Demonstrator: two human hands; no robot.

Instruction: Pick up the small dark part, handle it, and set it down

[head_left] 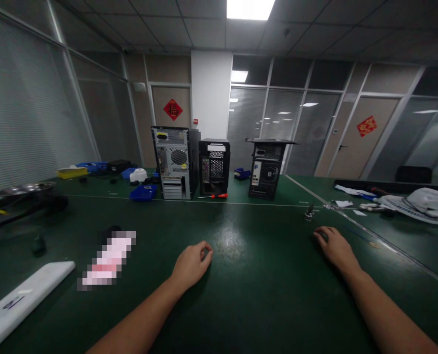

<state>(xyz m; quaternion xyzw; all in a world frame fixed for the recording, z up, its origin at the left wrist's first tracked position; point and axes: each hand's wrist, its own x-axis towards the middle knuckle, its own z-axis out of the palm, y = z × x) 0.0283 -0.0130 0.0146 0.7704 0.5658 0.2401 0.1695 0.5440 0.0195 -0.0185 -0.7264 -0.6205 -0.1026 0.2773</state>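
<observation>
My left hand (192, 264) rests on the green tabletop (256, 290), its fingers loosely curled with a gap between thumb and fingers; nothing shows in it. To the right, my right hand (335, 248) also lies on the table, fingers bent and thumb apart, holding nothing visible. A small metal object (309, 213) stands just beyond the right hand, too small to name. Farther back are a tall computer case (176, 167), a smaller black case (214, 164) and another black case (265, 169) with a flat panel on top. A red-handled screwdriver (219, 195) lies before the middle case.
At left lie a white oblong object (27, 300) and a pixelated pink-white item (110, 260). A blue tray (143, 192) and a yellow tray (72, 172) sit farther back. White cloth-like items (414, 204) lie at right, beyond a metallic table seam (389, 249).
</observation>
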